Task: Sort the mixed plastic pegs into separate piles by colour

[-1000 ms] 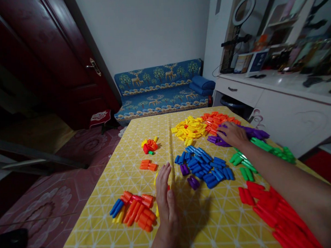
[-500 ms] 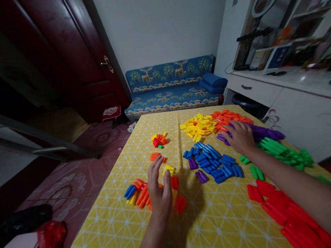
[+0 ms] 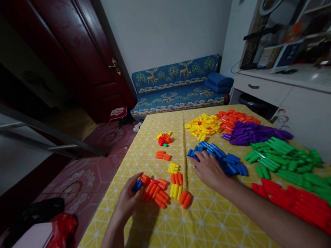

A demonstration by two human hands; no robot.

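Note:
My left hand (image 3: 129, 197) is curled round a blue plastic building block (image 3: 137, 185), thumb on the near side and fingers on the far side. Against it lies a cluster of orange blocks (image 3: 156, 191). My right hand (image 3: 209, 167) reaches to the left edge of the blue block pile (image 3: 234, 163), its fingers bent over a purple block (image 3: 196, 158) that is mostly hidden. Between the hands, yellow blocks (image 3: 176, 191) and orange blocks (image 3: 185, 199) lie in short joined rows.
Sorted piles of yellow (image 3: 203, 125), orange (image 3: 237, 118), purple (image 3: 255, 132), green (image 3: 288, 156) and red blocks (image 3: 298, 204) cover the table's right side. A small mixed cluster (image 3: 164, 139) sits farther back on the yellow tablecloth (image 3: 212, 223). A patterned sofa (image 3: 177, 83) stands beyond.
My right hand has come from the purple pile to the blue pile's left edge, covering the loose purple blocks. My left hand has moved left and down to the blue block.

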